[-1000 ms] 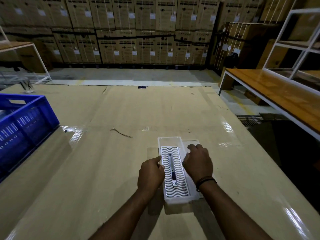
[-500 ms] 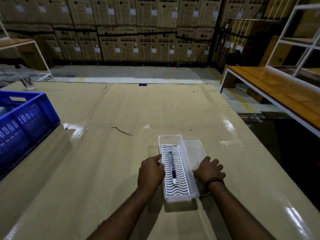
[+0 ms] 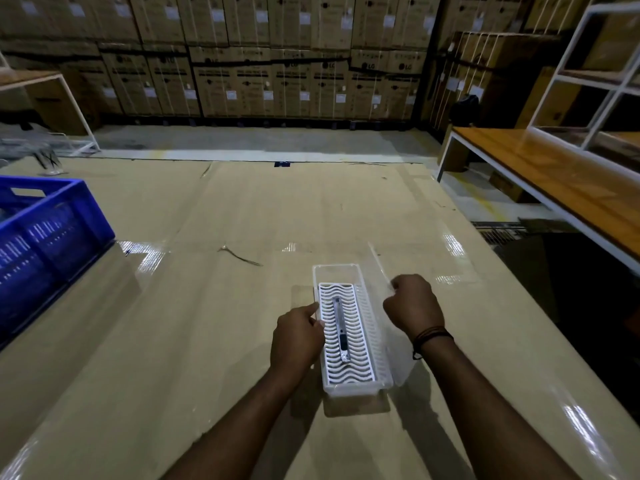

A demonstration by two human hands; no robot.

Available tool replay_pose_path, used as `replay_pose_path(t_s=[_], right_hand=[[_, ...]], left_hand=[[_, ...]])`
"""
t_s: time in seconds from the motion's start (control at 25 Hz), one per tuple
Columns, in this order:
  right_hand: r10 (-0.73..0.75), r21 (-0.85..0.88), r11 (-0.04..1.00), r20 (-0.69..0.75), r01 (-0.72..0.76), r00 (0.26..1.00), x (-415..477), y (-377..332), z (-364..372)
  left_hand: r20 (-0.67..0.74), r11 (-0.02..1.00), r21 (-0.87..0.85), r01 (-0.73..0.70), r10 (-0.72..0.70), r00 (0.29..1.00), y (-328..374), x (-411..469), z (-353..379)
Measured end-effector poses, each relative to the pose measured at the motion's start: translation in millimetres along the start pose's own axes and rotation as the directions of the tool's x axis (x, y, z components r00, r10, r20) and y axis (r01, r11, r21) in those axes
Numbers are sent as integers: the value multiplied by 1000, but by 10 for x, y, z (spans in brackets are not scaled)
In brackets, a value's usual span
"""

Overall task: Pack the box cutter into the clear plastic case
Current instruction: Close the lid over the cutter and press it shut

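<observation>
A clear plastic case (image 3: pixel 360 388) lies on the cardboard-covered table, long side pointing away from me. A white wavy insert fills it, and the silver box cutter (image 3: pixel 341 329) lies lengthwise on that insert. My left hand (image 3: pixel 298 337) presses on the case's left rim, fingers curled. My right hand (image 3: pixel 414 306) is closed on the edge of the clear lid (image 3: pixel 379 265), which stands tilted up along the case's right side.
A blue plastic crate (image 3: pixel 45 233) stands at the table's left edge. A wooden bench (image 3: pixel 554 181) with a white frame runs along the right, with a dark gap between it and the table. Stacked cardboard boxes (image 3: pixel 263 57) line the far wall.
My right hand moved off the case to the flat lid on the right, gripped its edge and raised it upright. My left hand stayed on the left rim.
</observation>
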State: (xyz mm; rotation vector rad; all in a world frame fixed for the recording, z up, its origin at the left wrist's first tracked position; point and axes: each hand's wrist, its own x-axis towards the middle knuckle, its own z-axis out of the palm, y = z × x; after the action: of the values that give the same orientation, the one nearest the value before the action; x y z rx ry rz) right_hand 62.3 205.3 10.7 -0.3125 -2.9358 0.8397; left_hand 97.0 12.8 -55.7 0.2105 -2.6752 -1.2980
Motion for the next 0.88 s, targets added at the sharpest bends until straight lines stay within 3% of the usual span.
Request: replay_pose_path(t_s=[0.32,0.72,0.88], right_hand=[[-129,-43,991,-50,127,990,-308,-437,145],[-272,-146,950,56,277,961,-527,-566,737],[-287,-144,945,60,293,956,-529,-549,829]], left_hand=[[22,1000,-24,6,-5,1000,68,-23,-44],[153,1000,-9,29,-27,988,-86,44,-96],[171,979,-164,120,-92,981,-156,109,-114]])
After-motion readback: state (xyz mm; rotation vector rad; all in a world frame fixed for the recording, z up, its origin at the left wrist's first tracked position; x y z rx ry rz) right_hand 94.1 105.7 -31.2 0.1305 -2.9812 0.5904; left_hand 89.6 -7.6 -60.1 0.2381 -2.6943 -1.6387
